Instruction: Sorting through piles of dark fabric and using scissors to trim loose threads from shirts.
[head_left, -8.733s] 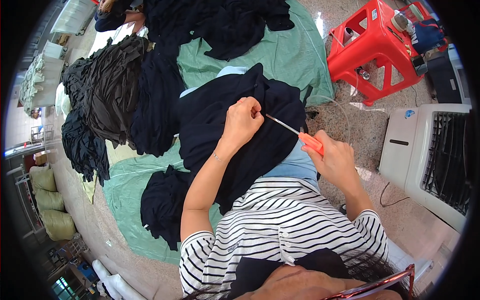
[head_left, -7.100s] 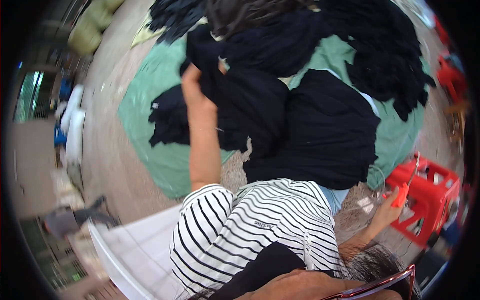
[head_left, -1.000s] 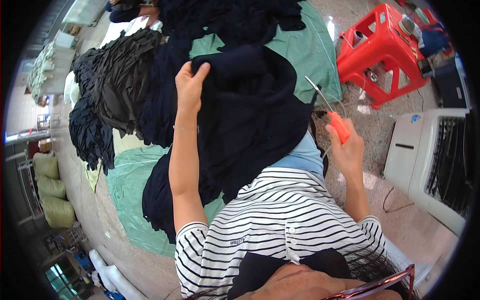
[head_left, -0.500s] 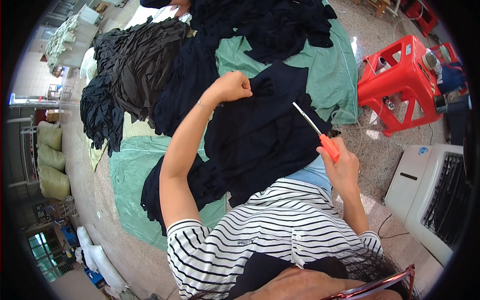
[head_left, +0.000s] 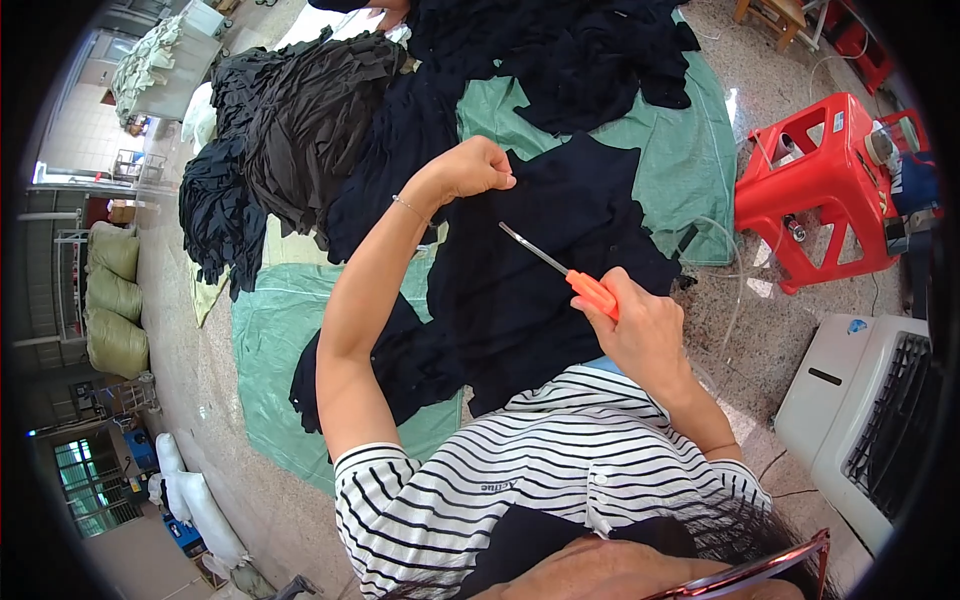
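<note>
A dark navy knit garment piece (head_left: 545, 270) is spread over my lap and the sheet in front of me. My left hand (head_left: 470, 172) is closed in a pinch at its upper left edge, with the fingertips together on the cloth. My right hand (head_left: 645, 325) is wrapped round the orange handle of a slim tool (head_left: 592, 292). Its thin metal shaft points up and left over the cloth, the tip well short of my left hand. The exact kind of tool does not show.
Green plastic sheeting (head_left: 285, 400) covers the floor beneath. Heaps of dark cloth (head_left: 320, 130) lie at the far left, more navy cloth (head_left: 570, 60) ahead. To the right stand a red plastic stool (head_left: 810, 180) and a white air cooler (head_left: 835, 390). Part of another person (head_left: 390, 14) shows at the top.
My right hand has brought the orange-handled tool leftward over the cloth, and its tip is nearer my left hand. The left hand stays pinched; the whole view has shifted slightly.
</note>
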